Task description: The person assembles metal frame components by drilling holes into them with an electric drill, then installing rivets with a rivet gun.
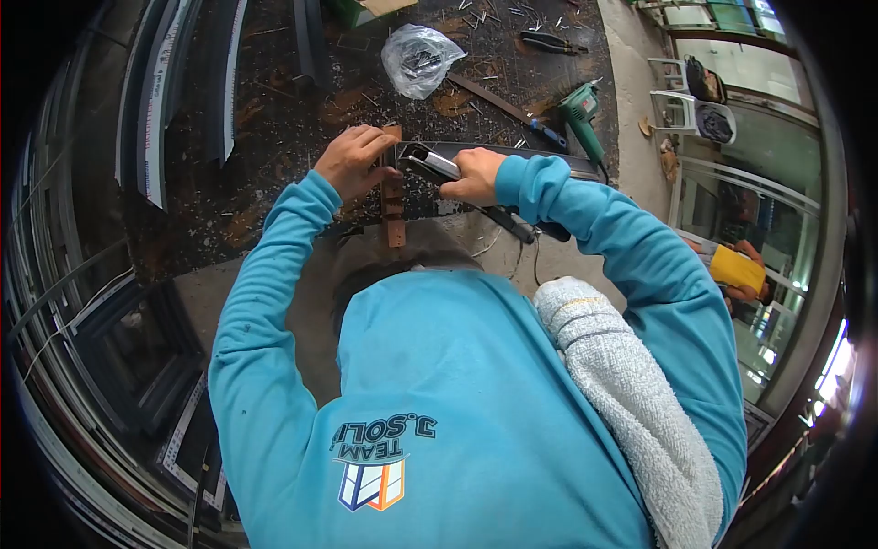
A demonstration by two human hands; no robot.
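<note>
My left hand (352, 163) is closed at the upper part of a reddish-brown notched bar (394, 218), fingers over its top and thumb lower down. The bar stands roughly upright in view, across the near edge of the dark work table (274, 206). My right hand (476, 176) is wrapped round a silver-and-black hand tool (432, 163), whose exact kind I cannot tell. Its nose points left, close to the bar and my left fingers. Behind my right hand a long dark profile (540, 159) lies across the table. Black handles (509, 224) show below my right wrist.
A clear plastic bag (421, 60) of small metal pieces lies at the back. A flat file (498, 102) with a blue handle, a green power tool (583, 117) and black pliers (551, 42) are to its right. Long profiles (157, 101) lie at left. Another person (736, 270) is at far right.
</note>
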